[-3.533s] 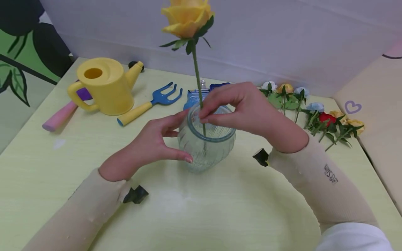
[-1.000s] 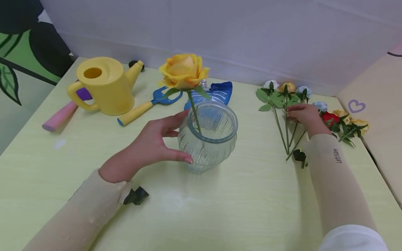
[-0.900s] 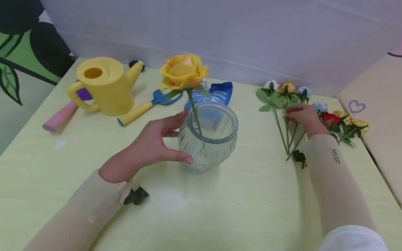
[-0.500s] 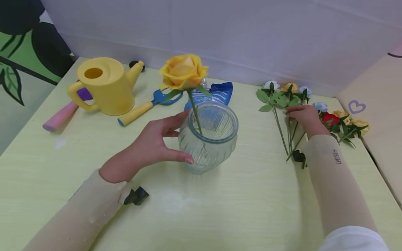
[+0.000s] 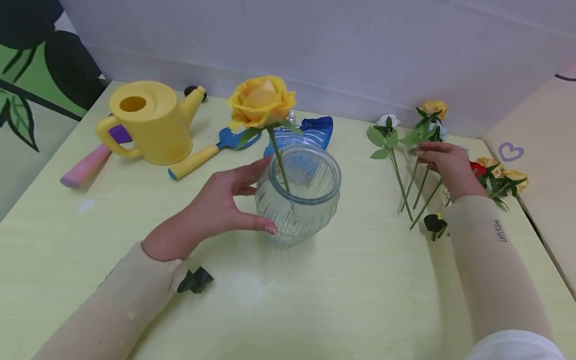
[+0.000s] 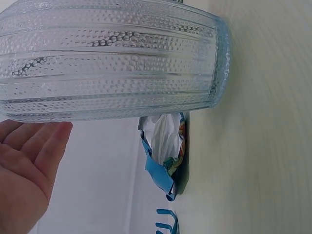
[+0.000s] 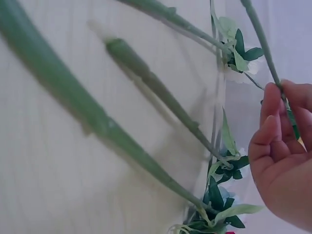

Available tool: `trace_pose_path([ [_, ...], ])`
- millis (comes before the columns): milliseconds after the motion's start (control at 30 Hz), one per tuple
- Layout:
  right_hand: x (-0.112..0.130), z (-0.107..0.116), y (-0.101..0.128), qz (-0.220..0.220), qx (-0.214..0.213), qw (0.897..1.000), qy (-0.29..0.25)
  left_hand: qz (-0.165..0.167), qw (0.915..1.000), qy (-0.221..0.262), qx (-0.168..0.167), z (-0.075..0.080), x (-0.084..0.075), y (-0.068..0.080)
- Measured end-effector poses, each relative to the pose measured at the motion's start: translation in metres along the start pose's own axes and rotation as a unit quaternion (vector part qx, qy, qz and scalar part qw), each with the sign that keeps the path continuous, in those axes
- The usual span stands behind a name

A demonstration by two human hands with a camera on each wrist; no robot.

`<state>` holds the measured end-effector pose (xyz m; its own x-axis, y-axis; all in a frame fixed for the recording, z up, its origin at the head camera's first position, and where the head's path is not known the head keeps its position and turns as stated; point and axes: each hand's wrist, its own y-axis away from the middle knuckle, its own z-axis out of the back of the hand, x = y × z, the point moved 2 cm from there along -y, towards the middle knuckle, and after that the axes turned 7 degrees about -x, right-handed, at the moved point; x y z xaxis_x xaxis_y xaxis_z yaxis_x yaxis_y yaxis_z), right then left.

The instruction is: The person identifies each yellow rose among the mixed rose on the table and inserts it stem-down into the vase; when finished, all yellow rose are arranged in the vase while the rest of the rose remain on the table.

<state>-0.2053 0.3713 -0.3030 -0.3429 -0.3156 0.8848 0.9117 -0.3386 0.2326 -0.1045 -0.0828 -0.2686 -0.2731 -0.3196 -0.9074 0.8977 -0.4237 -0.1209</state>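
A ribbed glass jar (image 5: 299,202) stands on the pale green table (image 5: 315,300), with a big yellow rose (image 5: 261,101) leaning in it. My left hand (image 5: 252,197) holds the jar's left side between thumb and fingers; in the left wrist view the jar (image 6: 112,63) fills the top above my left hand's palm (image 6: 24,170). At the right my right hand (image 5: 427,152) pinches the stem of a small yellow rose (image 5: 434,108) and has it raised off the table. The right wrist view shows my right hand's fingertips (image 7: 273,117) closed on that thin stem (image 7: 265,44).
Loose flowers lie at the right: a white rose (image 5: 387,121), a red one (image 5: 479,167), yellow ones (image 5: 508,177). A yellow watering can (image 5: 144,122), a blue and yellow fork (image 5: 211,150), a pink handle (image 5: 85,167) and a blue packet (image 5: 315,132) sit at the back.
My right hand let go of the big rose in the jar, moved right to the loose flowers, and has now lifted a small yellow rose by its stem. The left hand stayed put.
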Motion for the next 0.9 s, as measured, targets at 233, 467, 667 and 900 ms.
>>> trace_pose_path([
  [233,0.005,-0.002,0.002,-0.011,-0.012,0.997,-0.073,0.004,1.0,-0.002,-0.001,0.0,0.0,0.0],
  [467,0.014,-0.003,0.009,-0.02,-0.008,0.989,-0.143,0.0,1.0,-0.002,-0.001,0.0,0.0,0.0],
  [667,0.038,-0.008,0.021,-0.022,0.003,0.973,-0.228,-0.004,1.0,0.0,-0.002,0.001,0.0,0.0],
  [900,0.078,-0.02,0.036,0.022,0.019,0.946,-0.322,-0.004,1.0,0.005,-0.004,0.0,0.0,0.0],
])
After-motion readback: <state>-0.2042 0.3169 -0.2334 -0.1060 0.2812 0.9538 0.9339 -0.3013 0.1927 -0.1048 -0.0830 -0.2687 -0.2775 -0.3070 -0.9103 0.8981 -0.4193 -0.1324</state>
